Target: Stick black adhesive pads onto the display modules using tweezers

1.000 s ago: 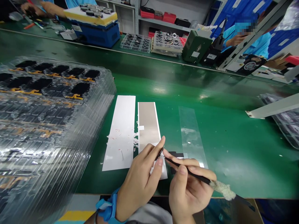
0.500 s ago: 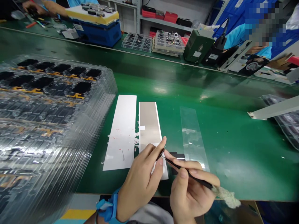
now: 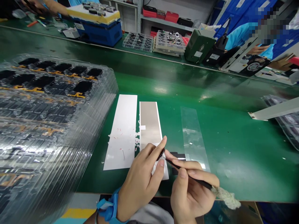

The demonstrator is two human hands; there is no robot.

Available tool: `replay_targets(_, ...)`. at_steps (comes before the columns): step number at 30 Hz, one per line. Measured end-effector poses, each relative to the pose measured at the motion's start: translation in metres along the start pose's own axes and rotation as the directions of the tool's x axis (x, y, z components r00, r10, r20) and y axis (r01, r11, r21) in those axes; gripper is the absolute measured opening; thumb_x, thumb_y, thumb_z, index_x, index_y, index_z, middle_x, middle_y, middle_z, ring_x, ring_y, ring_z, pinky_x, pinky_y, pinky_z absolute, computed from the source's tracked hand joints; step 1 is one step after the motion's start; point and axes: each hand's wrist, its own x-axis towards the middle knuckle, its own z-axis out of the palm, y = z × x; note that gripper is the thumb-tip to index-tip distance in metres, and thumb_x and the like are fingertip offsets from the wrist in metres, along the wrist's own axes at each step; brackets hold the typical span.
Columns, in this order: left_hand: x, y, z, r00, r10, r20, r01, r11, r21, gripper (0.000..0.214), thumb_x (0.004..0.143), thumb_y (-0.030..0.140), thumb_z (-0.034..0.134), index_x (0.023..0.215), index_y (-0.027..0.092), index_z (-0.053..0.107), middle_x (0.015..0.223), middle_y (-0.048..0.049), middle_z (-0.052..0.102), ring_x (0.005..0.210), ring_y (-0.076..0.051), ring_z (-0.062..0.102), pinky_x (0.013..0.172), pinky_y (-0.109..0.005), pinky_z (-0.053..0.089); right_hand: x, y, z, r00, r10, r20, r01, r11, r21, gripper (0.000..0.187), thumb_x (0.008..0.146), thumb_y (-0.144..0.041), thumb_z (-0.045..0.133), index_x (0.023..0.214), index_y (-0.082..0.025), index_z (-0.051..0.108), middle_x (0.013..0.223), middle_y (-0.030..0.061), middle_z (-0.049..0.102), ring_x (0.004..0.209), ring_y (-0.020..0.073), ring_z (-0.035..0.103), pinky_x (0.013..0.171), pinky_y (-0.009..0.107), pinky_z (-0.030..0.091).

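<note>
My left hand (image 3: 142,180) pinches a small dark part (image 3: 161,153) between thumb and forefinger, just above the near end of a grey sheet (image 3: 149,123). My right hand (image 3: 190,193) grips black tweezers (image 3: 187,174), whose tips touch that dark part. The tweezers' back end is wrapped in a whitish wad (image 3: 226,197). A blue strap (image 3: 108,207) circles my left wrist. A white sheet (image 3: 122,132) with small scraps on it lies left of the grey one. A clear film strip (image 3: 192,137) lies to the right, and a small black piece (image 3: 176,155) sits on the mat behind my hands.
A tall stack of clear trays (image 3: 46,124) holding black and gold parts fills the left. A green mat (image 3: 233,140) covers the bench. Across the belt stand a blue box (image 3: 100,29), part trays (image 3: 137,42), a green device (image 3: 197,46) and other people's arms. A white bar (image 3: 273,110) lies right.
Both hands have barely moved; they stay joined at the small dark part. The view has shifted slightly.
</note>
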Motion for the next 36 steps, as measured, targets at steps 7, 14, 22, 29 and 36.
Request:
replay_targets(7,0.003,-0.001,0.001,1.0,0.006,-0.005,-0.006,0.997,0.075,0.054,0.103,0.017,0.037,0.155,0.033,0.033,0.093,-0.0027,0.057,0.077,-0.018,0.056,0.069,-0.031,0.048,0.001,-0.001,0.003,0.999,0.039,-0.034,-0.036,0.994,0.108,0.025,0.093,0.003,0.049,0.105,-0.019,0.051,0.093,0.0046,0.071,0.089,0.0184,0.074,0.078,0.044,0.069)
replay_targets(14,-0.002,0.003,-0.001,0.999,-0.017,-0.028,0.018,0.999,0.046,0.05,0.104,0.021,0.036,0.153,0.032,0.038,0.097,-0.0047,0.062,0.079,-0.019,0.059,0.071,-0.033,0.05,0.012,-0.006,-0.005,0.996,0.047,-0.072,-0.043,0.997,0.064,0.016,0.095,-0.007,0.051,0.101,-0.021,0.055,0.086,0.0031,0.068,0.085,0.0201,0.072,0.076,0.045,0.064)
replay_targets(22,-0.002,0.025,-0.02,0.99,-0.137,-0.025,0.133,0.984,-0.116,0.049,0.107,0.044,0.032,0.154,0.03,0.036,0.099,-0.0075,0.071,0.09,-0.022,0.065,0.08,-0.036,0.054,0.08,-0.011,-0.023,0.654,0.225,0.723,-0.01,0.957,-0.288,0.016,0.089,-0.026,0.067,0.074,-0.02,0.063,0.065,-0.0032,0.053,0.055,0.0104,0.05,0.047,0.02,0.041)
replay_targets(29,-0.037,0.063,-0.066,0.985,0.158,-0.064,-0.133,0.948,0.29,0.054,0.103,0.038,0.043,0.156,0.04,0.031,0.097,-0.0054,0.074,0.072,-0.02,0.067,0.063,-0.031,0.058,0.201,0.07,0.029,0.709,0.541,0.451,-0.052,0.679,-0.732,0.026,0.094,-0.033,0.058,0.083,-0.013,0.071,0.072,0.0032,0.066,0.067,0.0162,0.062,0.06,0.026,0.045)
replay_targets(36,-0.008,0.079,-0.207,0.962,0.108,-0.25,0.168,0.483,0.859,0.035,0.097,0.027,0.047,0.122,0.022,0.072,0.114,-0.01,0.076,0.101,-0.03,0.069,0.091,-0.045,0.052,0.27,0.155,0.034,0.817,0.534,0.219,-0.093,0.498,-0.862,0.029,0.098,-0.034,0.059,0.122,-0.018,0.061,0.125,0.0084,0.063,0.105,0.0211,0.066,0.088,0.041,0.057)
